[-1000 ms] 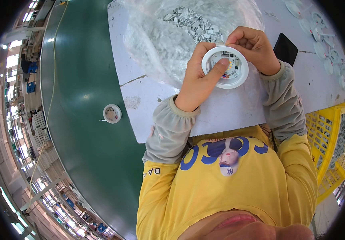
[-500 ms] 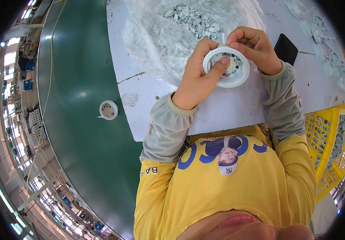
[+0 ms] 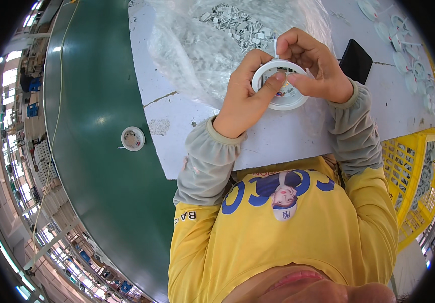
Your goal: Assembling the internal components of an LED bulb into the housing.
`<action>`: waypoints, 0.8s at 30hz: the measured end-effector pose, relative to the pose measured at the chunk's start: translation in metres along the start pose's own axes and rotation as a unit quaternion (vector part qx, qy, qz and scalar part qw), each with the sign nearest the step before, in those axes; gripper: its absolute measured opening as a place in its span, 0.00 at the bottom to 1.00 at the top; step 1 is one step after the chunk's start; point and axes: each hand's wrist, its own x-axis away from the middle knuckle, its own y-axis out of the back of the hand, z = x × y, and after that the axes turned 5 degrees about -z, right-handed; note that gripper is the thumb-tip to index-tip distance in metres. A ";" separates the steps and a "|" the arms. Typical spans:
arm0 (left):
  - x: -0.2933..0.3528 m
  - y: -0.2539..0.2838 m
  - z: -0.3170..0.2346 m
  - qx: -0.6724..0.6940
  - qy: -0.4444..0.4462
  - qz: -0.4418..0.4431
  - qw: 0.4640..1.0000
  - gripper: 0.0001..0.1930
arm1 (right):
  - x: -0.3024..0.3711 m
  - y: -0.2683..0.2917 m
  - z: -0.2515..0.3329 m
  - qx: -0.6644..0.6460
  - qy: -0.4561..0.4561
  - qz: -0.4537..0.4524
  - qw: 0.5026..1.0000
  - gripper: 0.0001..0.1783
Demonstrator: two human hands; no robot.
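Note:
My left hand (image 3: 245, 96) is closed round the left side of a round white downlight housing (image 3: 282, 106), its thumb laid over the open face. Inside the ring a circuit board (image 3: 284, 90) with small parts shows, partly hidden by the thumbs. At the right rim, my right hand (image 3: 321, 68) has its thumb tip over the ring and its fingers curled behind. Close to its index finger, a short white lead (image 3: 275, 49) sticks up from the far edge of the housing. Whether the right fingertips touch that lead cannot be made out.
Beyond my hands, a clear plastic bag (image 3: 177, 55) holds many small white-grey pieces (image 3: 240, 25). A dark phone (image 3: 356, 61) lies right, near several white discs with leads (image 3: 401, 60). Another round housing (image 3: 132, 139) sits on the green belt (image 3: 106, 91). A yellow crate (image 3: 404, 161) stands right.
My right thumb has moved from the far edge by the lead down onto the ring's face, and the right fingers have opened out somewhat. The left hand keeps its hold.

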 end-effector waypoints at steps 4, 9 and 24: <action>0.000 0.001 0.001 -0.001 0.009 0.012 1.000 0.06 | 0.000 -0.003 0.001 -0.027 -0.014 0.003 1.000 0.16; 0.002 0.001 0.005 -0.001 -0.059 0.012 0.998 0.12 | 0.000 0.000 0.004 0.016 -0.036 0.033 0.999 0.17; -0.001 0.007 0.014 -0.008 -0.043 -0.021 0.999 0.15 | 0.000 -0.011 -0.004 0.055 0.008 -0.021 0.998 0.17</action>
